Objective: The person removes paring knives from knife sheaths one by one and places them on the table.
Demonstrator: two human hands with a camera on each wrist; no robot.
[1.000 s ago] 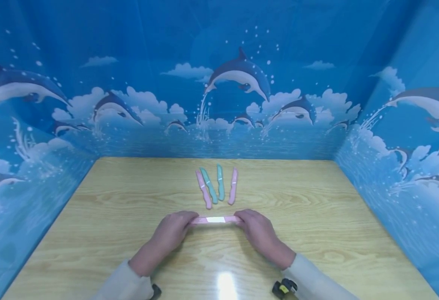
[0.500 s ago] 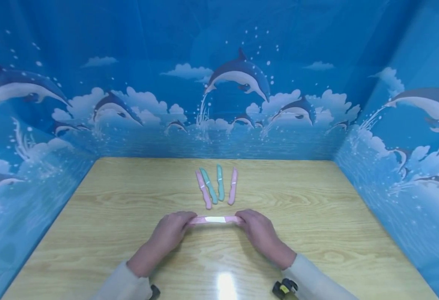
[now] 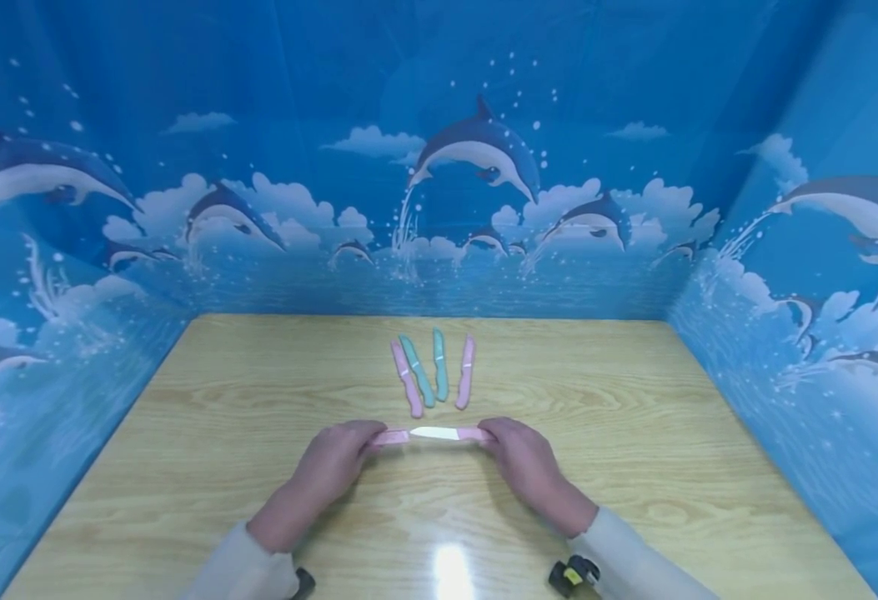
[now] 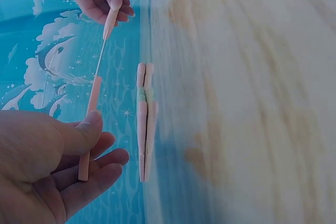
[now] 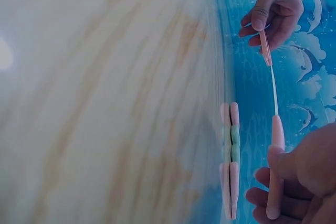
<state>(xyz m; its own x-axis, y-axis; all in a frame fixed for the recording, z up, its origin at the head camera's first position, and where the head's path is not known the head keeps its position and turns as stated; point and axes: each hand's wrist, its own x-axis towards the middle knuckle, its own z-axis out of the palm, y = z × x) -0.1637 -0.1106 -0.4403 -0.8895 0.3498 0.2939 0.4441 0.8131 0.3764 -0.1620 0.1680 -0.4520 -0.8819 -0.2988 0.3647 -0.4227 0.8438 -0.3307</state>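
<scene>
OK, from where I'm standing both hands are busy. Left hand point(image 3: 337, 460) pinches a pink sheath point(image 3: 391, 437), thumb pressed on it, fingers bent behind. Right hand point(image 3: 524, 467) grips a pink-handled knife point(image 3: 439, 433) by its handle point(image 3: 473, 434), pale blade pointing at the left hand. Knife and sheath sit between the two hands, roughly in line, held above the table point(image 3: 258, 475). Blade mostly bare; tip right at the sheath mouth, can't tell if it's just inside or only touching.

Just beyond the hands, four more knives on the table, butts toward the person, narrow white band across each: left pink knife point(image 3: 407, 379), left teal knife point(image 3: 418, 372), right teal knife point(image 3: 440, 367), right pink knife point(image 3: 466, 372). Two on the left-hand side lean left at the far end, the one nearest the right hand leans right. Past those, dolphin-print backdrop point(image 3: 439, 283). Pale sleeves point(image 3: 247, 567) behind both hands
</scene>
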